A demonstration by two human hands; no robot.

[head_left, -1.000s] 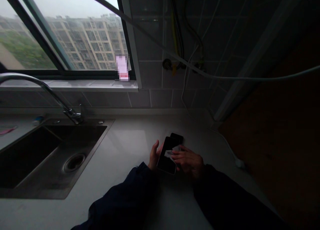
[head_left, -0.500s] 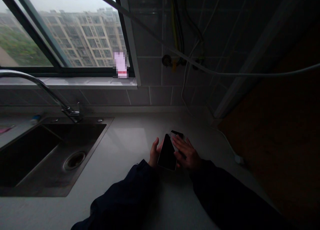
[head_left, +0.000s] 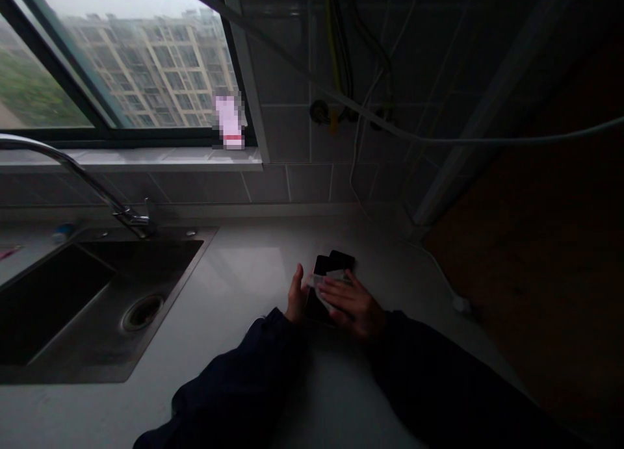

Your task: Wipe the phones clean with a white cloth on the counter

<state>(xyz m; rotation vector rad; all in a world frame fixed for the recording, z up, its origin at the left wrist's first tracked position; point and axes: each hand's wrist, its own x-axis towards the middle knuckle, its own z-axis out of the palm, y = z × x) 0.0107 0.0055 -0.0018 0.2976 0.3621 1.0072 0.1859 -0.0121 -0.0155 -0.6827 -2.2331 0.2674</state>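
My left hand (head_left: 296, 296) stands on its edge at the left side of a black smartphone (head_left: 322, 265), with its fingers against the phone. My right hand (head_left: 351, 305) lies over that phone, fingers stretched to the left across a small white sheet (head_left: 325, 283). A second dark phone-like slab (head_left: 342, 260) pokes out behind the first, and most of it is hidden. Dark navy sleeves cover both my forearms. All of this sits on a pale countertop (head_left: 253, 267).
A steel sink (head_left: 160, 293) with a curved faucet (head_left: 97, 186) lies to the left. A thin white cable (head_left: 439, 283) runs along the counter's right side to a plug (head_left: 461, 304). A blurred pink item (head_left: 228, 121) stands on the windowsill.
My right hand has slid left over the phone, covering its lower part. The white sheet now shows under my fingers. The whole view has drifted slightly up and left.
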